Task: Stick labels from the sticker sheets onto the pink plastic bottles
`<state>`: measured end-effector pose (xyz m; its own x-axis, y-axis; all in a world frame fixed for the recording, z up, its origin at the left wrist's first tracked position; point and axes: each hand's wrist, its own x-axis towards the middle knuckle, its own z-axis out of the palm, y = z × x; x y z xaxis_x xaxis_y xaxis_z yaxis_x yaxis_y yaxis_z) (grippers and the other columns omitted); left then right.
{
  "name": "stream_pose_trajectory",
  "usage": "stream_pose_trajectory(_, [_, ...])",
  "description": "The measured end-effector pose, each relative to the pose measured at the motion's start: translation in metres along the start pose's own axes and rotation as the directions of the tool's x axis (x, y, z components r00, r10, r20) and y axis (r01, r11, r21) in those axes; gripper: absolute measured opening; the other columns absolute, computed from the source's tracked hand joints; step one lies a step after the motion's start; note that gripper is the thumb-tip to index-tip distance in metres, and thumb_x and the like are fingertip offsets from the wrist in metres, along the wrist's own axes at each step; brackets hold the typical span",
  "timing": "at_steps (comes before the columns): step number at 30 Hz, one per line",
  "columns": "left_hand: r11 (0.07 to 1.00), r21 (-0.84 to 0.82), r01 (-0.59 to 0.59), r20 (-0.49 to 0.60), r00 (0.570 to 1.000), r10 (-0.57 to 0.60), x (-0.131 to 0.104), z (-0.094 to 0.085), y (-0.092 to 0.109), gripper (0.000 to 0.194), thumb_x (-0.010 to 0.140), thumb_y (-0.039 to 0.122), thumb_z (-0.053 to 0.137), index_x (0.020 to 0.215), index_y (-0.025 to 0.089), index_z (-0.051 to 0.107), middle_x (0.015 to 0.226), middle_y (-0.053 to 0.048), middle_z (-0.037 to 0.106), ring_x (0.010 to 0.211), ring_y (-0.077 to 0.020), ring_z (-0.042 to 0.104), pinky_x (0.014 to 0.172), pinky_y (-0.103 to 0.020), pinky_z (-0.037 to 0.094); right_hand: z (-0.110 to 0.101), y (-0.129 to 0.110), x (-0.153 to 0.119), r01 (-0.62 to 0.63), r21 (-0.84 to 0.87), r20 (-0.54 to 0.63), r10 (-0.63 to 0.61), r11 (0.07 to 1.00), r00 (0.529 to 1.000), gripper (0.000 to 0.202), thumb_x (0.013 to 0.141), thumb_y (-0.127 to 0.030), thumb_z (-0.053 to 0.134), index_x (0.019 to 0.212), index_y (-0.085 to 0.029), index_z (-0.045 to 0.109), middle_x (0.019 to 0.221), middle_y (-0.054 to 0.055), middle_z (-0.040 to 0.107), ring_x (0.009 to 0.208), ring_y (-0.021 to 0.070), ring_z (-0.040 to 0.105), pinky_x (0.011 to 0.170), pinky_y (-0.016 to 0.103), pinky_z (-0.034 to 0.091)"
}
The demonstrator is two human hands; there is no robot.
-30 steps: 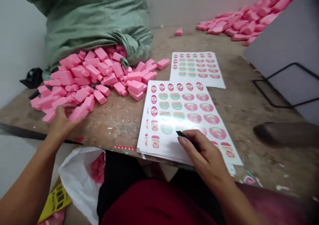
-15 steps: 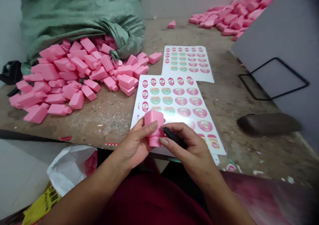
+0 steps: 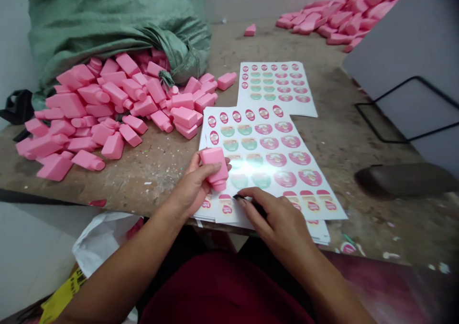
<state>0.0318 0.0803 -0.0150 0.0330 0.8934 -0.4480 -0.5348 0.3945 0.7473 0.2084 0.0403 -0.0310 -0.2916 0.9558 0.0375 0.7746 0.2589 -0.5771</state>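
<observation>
Pink plastic bottle [image 3: 214, 164] is sitting in the left hand [image 3: 190, 185], over the left part of the front label sheet [image 3: 271, 167], neck pointing down toward the table's near edge. Left grip is pinching the bottle, thumb lying across its face, fingers wrapping behind. Right hand [image 3: 281, 219] is pinching a slim black tool [image 3: 257, 206] between thumb and fingers; its tip is pointing at the top right corner of a bottom-row label [image 3: 225, 205] — can't tell if it's touching. The two hands are staying apart.

Front sheet is topping a small stack, lower sheets poking out at the near edge. Labels are running in rows: pink ovals on top, green and pink rounded ones in the middle. Rear label sheet [image 3: 276, 108] is lying just behind, with similar rows.

Left side: bottle pile [image 3: 103, 105] is spilling from a green sack [image 3: 118, 20] onto the table [image 3: 167, 149]. Black object [image 3: 18, 108] is resting at the pile's far left.

Back right: second pink heap [image 3: 339, 23] is leaning behind a grey panel [image 3: 405, 61]; one pink piece [image 3: 250, 29] is lying alone nearby. Black wire frame [image 3: 394, 141] is showing against the panel, dark brown object [image 3: 405, 179] nearer — blurred.

Below the table, left: white bag [image 3: 102, 238] is hanging loose above something yellow and printed [image 3: 66, 293].
</observation>
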Motion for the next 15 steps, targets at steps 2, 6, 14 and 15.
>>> stream_pose_trajectory(2, [1.000,-0.009,0.006,-0.004,1.000,-0.006,-0.005,0.001,-0.004,0.043,0.073,0.015,0.072,0.112,0.018,0.054,0.104,-0.010,0.071,0.104,-0.0246,0.067,0.094,-0.041,0.048,0.000,0.003,-0.001,0.012,-0.052,-0.032,-0.014,0.999,0.999,0.024,0.093,-0.033,0.049,0.099,-0.026,0.071,0.075,0.001,0.075,0.058,0.0198,0.061,0.064,0.033,0.039])
stream_pose_trajectory(6, [0.999,-0.050,0.001,0.021,1.000,0.000,-0.011,0.003,-0.009,0.045,0.073,0.017,0.073,0.113,0.020,0.053,0.107,-0.009,0.070,0.111,-0.0271,0.063,0.096,-0.044,0.048,0.001,0.002,-0.002,0.043,-0.130,-0.066,-0.052,0.991,0.996,0.022,0.094,-0.030,0.047,0.094,-0.024,0.069,0.071,0.001,0.075,0.054,0.0191,0.055,0.062,0.032,0.035])
stream_pose_trajectory(14, [0.997,-0.075,0.033,-0.002,0.999,-0.033,-0.004,0.003,-0.014,0.045,0.072,0.017,0.074,0.112,0.019,0.054,0.106,-0.009,0.070,0.108,-0.0241,0.062,0.096,-0.041,0.047,0.001,-0.001,0.000,0.083,-0.181,-0.094,-0.102,0.980,0.990,0.022,0.094,-0.030,0.049,0.089,-0.023,0.069,0.067,0.000,0.073,0.051,0.0171,0.048,0.060,0.030,0.030])
stream_pose_trajectory(15, [0.997,-0.077,0.032,-0.004,0.999,-0.032,-0.004,0.003,-0.014,0.045,0.071,0.017,0.074,0.112,0.019,0.054,0.106,-0.009,0.070,0.108,-0.0239,0.063,0.096,-0.041,0.047,0.001,0.000,0.000,0.083,-0.183,-0.097,-0.102,0.980,0.990,0.022,0.094,-0.029,0.049,0.089,-0.023,0.070,0.067,-0.001,0.073,0.051,0.0171,0.047,0.060,0.030,0.030])
